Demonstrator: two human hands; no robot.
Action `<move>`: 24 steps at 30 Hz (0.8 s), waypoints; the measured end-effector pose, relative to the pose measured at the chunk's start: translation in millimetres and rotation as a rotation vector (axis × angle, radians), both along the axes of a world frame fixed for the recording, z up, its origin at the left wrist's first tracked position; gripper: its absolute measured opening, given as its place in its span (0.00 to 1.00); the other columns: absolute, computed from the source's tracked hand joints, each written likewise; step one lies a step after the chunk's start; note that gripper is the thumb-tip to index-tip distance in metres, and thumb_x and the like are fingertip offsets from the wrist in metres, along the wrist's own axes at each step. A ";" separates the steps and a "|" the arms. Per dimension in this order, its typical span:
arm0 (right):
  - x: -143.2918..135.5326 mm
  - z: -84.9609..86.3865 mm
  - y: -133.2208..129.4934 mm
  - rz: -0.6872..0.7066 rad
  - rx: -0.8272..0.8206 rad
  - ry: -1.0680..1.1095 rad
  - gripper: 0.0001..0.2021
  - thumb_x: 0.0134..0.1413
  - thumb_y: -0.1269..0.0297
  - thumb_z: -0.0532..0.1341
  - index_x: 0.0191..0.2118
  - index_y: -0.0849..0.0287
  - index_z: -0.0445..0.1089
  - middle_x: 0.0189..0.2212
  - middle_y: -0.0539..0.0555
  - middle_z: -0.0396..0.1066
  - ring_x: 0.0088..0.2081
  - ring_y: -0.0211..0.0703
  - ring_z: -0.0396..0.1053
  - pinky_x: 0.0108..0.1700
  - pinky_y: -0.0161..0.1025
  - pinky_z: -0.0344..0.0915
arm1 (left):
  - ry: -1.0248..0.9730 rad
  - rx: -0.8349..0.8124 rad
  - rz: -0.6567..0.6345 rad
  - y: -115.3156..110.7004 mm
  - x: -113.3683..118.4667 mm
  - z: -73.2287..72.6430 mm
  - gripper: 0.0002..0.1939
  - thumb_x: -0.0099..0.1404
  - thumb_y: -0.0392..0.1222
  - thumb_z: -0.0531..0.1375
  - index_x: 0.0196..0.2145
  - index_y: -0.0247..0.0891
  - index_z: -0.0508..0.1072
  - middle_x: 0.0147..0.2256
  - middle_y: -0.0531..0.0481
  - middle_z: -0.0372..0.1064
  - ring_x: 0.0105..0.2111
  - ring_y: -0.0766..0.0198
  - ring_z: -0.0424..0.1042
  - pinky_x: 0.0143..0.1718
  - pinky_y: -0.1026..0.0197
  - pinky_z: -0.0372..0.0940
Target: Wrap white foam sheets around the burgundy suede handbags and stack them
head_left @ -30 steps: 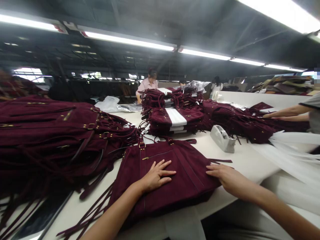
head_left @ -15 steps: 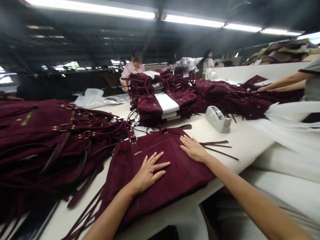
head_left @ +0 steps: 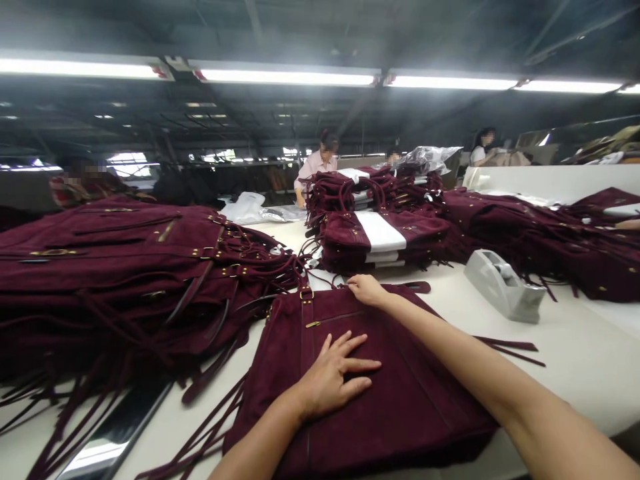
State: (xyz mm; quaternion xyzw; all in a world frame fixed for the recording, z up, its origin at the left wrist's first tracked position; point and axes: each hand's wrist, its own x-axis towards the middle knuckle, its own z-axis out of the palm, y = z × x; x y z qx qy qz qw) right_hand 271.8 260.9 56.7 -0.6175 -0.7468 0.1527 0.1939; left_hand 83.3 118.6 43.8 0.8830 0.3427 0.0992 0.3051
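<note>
A maroon suede handbag (head_left: 380, 407) lies flat in front of me on the white table, with a short zip, brass fittings and long fringe strips at its sides. My left hand (head_left: 335, 373) rests on its front panel, fingers spread. At the bag's top edge, my right hand (head_left: 369, 291) has its fingers curled over the place where a handle joins; the fingertips and the exact part gripped are partly hidden.
Many maroon bags are heaped on the left (head_left: 125, 267). Behind mine stands a stack of bags with white paper bands (head_left: 380, 230). A grey tape dispenser (head_left: 500, 287) sits to the right, near another pile (head_left: 520, 227). Clear plastic (head_left: 250, 208) and a co-worker (head_left: 317, 163) are farther back.
My right hand has moved from lying flat near the bag's right edge to its top edge, with the fingers now curled. My left hand stays spread on the bag. The view has shifted.
</note>
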 end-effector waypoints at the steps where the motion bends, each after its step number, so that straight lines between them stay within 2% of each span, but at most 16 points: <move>1: -7.0 -3.1 15.1 -0.043 -0.028 -0.002 0.12 0.59 0.71 0.56 0.38 0.59 0.78 0.45 0.59 0.75 0.52 0.51 0.69 0.56 0.38 0.59 | -0.001 -0.008 0.004 -0.4 -0.1 0.9 0.20 0.67 0.53 0.58 0.56 0.65 0.67 0.68 0.59 0.44 0.68 0.47 0.38 0.65 0.31 0.30; 6: -28.6 -24.5 68.0 -0.261 -0.128 0.019 0.07 0.54 0.68 0.61 0.32 0.63 0.77 0.37 0.65 0.76 0.45 0.55 0.73 0.47 0.43 0.65 | -0.007 -0.044 0.015 -1.9 -0.2 5.3 0.21 0.65 0.52 0.60 0.56 0.65 0.67 0.68 0.60 0.44 0.68 0.46 0.38 0.64 0.30 0.28; 9: -34.9 -36.3 83.8 -0.271 -0.172 0.086 0.10 0.51 0.61 0.64 0.27 0.64 0.75 0.30 0.62 0.75 0.36 0.52 0.74 0.39 0.40 0.66 | -0.010 -0.055 0.018 -2.3 -0.9 6.0 0.22 0.64 0.52 0.61 0.55 0.67 0.67 0.68 0.61 0.44 0.68 0.46 0.38 0.64 0.31 0.28; 11: -35.0 -41.8 89.5 -0.254 -0.185 0.139 0.11 0.49 0.60 0.65 0.25 0.63 0.74 0.25 0.57 0.73 0.30 0.47 0.73 0.34 0.37 0.65 | -0.020 -0.061 0.017 -2.3 -1.5 4.8 0.22 0.64 0.52 0.61 0.55 0.67 0.67 0.68 0.62 0.44 0.68 0.47 0.38 0.64 0.31 0.27; 14: -25.5 -43.7 91.8 -0.280 -0.157 0.201 0.06 0.46 0.65 0.64 0.25 0.61 0.73 0.23 0.53 0.72 0.28 0.44 0.70 0.31 0.34 0.62 | -0.045 -0.068 0.014 -2.0 -2.2 2.1 0.21 0.63 0.52 0.62 0.54 0.66 0.68 0.68 0.61 0.44 0.68 0.46 0.38 0.64 0.30 0.28; 17: -5.9 -40.1 87.5 -0.366 -0.074 0.242 0.02 0.42 0.69 0.64 0.24 0.59 0.71 0.25 0.54 0.71 0.33 0.46 0.70 0.34 0.36 0.60 | -0.057 -0.065 0.008 -2.6 -2.2 1.0 0.22 0.63 0.52 0.62 0.54 0.65 0.68 0.68 0.60 0.45 0.68 0.45 0.39 0.64 0.29 0.29; 19: 6.6 -38.5 82.0 -0.417 -0.012 0.282 0.04 0.41 0.69 0.64 0.22 0.58 0.68 0.26 0.54 0.70 0.36 0.48 0.70 0.35 0.37 0.59 | -0.047 -0.058 0.002 -3.5 -1.7 2.0 0.22 0.62 0.51 0.63 0.54 0.65 0.68 0.67 0.60 0.45 0.68 0.46 0.40 0.64 0.30 0.29; 21: 14.4 -39.0 75.8 -0.429 0.034 0.354 0.05 0.43 0.66 0.63 0.22 0.57 0.67 0.25 0.53 0.69 0.36 0.47 0.68 0.35 0.36 0.58 | -0.039 -0.053 -0.002 -4.6 -1.2 3.5 0.22 0.62 0.50 0.63 0.54 0.65 0.69 0.67 0.60 0.46 0.68 0.46 0.40 0.64 0.31 0.29; 24: 17.1 -40.1 68.3 -0.350 0.066 0.525 0.09 0.48 0.57 0.62 0.26 0.57 0.67 0.24 0.49 0.67 0.30 0.41 0.64 0.31 0.34 0.57 | -0.040 -0.052 -0.005 -5.5 -0.5 5.3 0.22 0.62 0.50 0.64 0.53 0.64 0.70 0.67 0.59 0.47 0.68 0.46 0.41 0.64 0.31 0.30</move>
